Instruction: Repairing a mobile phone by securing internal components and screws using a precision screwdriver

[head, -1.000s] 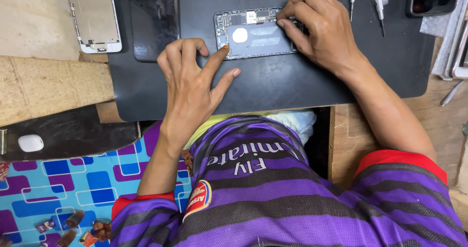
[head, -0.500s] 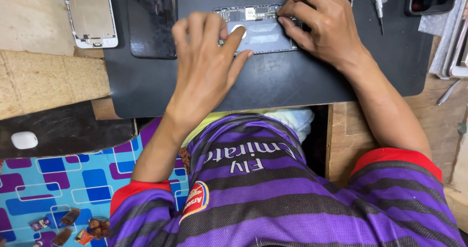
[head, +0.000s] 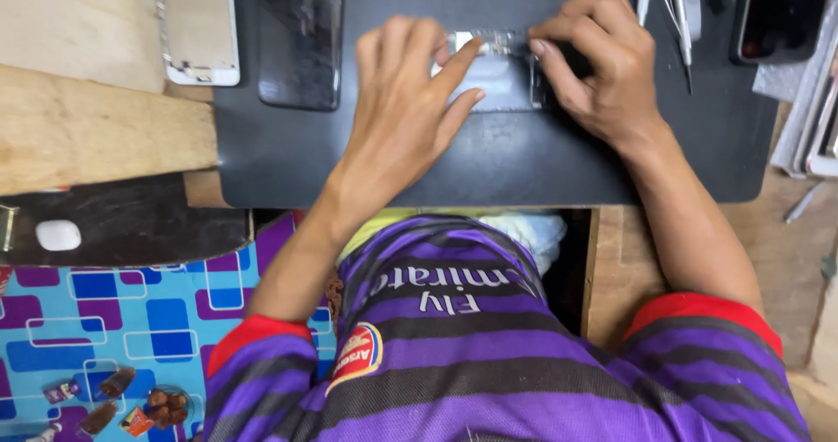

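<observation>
An opened phone (head: 502,80), its grey inner parts showing, lies on a black work mat (head: 489,158). My left hand (head: 406,102) rests flat over the phone's left side, index finger stretched onto its top edge. My right hand (head: 602,62) pinches the phone's upper right corner with thumb and fingers. Both hands hide much of the phone.
A white phone frame (head: 196,27) and a dark screen panel (head: 301,36) lie at the mat's left. Tweezers and screwdrivers (head: 676,10) sit at the top right beside another dark phone (head: 777,14). A small white case (head: 58,234) rests on a dark board at left.
My left hand has slid up from the mat onto the phone, covering its left half. The view has shifted slightly; my right hand stays on the phone's corner.
</observation>
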